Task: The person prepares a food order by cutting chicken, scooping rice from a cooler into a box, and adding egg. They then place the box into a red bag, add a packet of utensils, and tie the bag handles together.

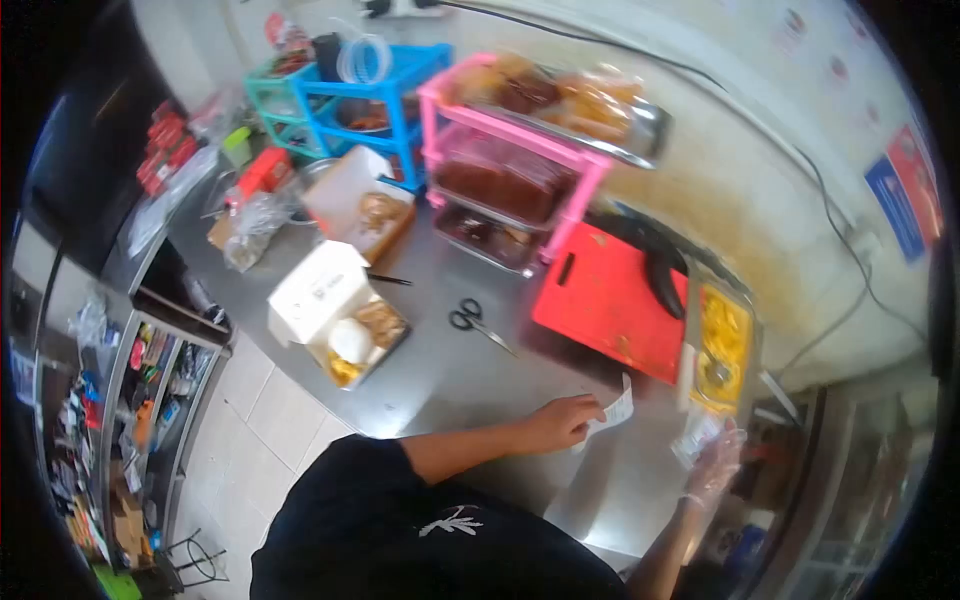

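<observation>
My left hand [560, 420] pinches a small white paper slip [615, 410] lying on the steel counter [470, 380]. My right hand [715, 465], in a clear plastic glove, holds a small clear plastic bag [695, 435] just below a metal tray of yellow food [722, 345]. Both hands are at the near right part of the counter, a short way apart. An open white food box [345, 325] with rice and fried pieces lies to the left of them. Black-handled scissors [475, 320] lie between that box and a red cutting board [610, 300].
A black knife [660, 275] rests on the cutting board. A second open food box [370, 210] sits further back. A pink rack [520, 150] holds trays of food, and a blue rack [385, 90] stands beside it. Bags and packets crowd the far left. Tiled floor lies lower left.
</observation>
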The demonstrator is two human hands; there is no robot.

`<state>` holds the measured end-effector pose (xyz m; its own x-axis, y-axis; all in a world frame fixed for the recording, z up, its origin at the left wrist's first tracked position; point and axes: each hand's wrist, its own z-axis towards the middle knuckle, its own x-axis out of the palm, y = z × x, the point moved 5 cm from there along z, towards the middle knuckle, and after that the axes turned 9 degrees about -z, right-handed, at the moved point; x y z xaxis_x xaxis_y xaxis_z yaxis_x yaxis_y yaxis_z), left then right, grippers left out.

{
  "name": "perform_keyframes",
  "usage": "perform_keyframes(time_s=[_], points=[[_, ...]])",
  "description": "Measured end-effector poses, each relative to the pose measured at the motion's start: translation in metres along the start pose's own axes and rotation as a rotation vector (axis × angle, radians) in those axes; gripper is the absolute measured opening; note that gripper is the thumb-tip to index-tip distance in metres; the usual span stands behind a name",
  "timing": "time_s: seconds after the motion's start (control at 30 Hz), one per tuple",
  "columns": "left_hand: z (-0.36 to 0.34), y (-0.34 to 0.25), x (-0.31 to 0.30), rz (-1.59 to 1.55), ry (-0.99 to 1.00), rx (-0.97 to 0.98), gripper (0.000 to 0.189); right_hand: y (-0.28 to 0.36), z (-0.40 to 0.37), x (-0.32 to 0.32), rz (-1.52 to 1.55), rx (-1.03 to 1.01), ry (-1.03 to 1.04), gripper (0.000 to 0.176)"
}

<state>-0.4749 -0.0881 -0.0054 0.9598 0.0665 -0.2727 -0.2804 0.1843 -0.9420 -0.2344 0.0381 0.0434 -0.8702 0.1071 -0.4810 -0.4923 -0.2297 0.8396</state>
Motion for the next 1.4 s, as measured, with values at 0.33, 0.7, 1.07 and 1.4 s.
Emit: perform_keyframes(time_s=[0.33, 0.7, 1.07, 1.4], points=[[-0.240, -0.088, -0.342, 0.615, -0.794, 0.101, 0.047, 0.240, -0.119, 0.277, 0.031, -0.540, 0.536, 0.057], [-0.436, 0.159, -0.464, 0.720, -0.686, -0.653, 0.058, 0.450, -0.235, 0.455, -0.387, -1.093, 0.677, 0.022], [-0.420, 0.165, -0.523, 0.838, -0.746, -0.519, 0.060, 0.609, -0.141, 0.522, -0.516, -1.092, 0.240, 0.024], [-0.416, 0.166, -0.525, 0.783, -0.719, -0.541, 0.061, 0.567, 0.004, 0.412, -0.880, -0.801, -0.348, 0.036]])
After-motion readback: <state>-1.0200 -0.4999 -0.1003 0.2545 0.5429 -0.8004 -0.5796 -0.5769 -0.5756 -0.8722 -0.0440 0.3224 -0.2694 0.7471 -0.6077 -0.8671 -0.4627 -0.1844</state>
